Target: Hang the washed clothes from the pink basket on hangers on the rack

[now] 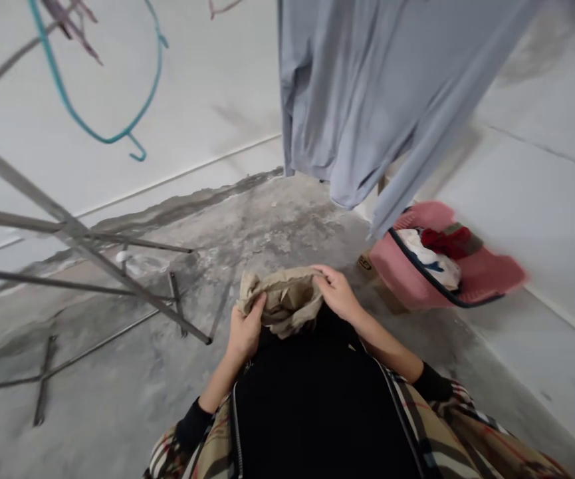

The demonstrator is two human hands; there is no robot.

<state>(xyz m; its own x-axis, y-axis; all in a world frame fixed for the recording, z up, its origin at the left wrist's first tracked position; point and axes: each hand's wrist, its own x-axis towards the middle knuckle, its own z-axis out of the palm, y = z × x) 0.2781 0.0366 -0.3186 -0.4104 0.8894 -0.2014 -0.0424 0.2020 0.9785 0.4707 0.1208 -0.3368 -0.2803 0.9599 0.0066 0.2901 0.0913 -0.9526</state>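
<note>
Both my hands hold a crumpled beige garment [283,299] in front of my chest. My left hand [245,330] grips its left edge with the thumb on top and the fingers closed underneath. My right hand [338,293] pinches the upper right edge, fingers curled over the cloth. The garment's lower part hangs against my black top. My sleeves are plaid with dark cuffs.
A grey long-sleeved shirt [361,100] hangs overhead at the right. A pink laundry basket [407,273] with several clothes stands on the concrete floor by the white wall. A metal drying rack [72,239] fills the left side, and a teal hanger [112,136] dangles above it.
</note>
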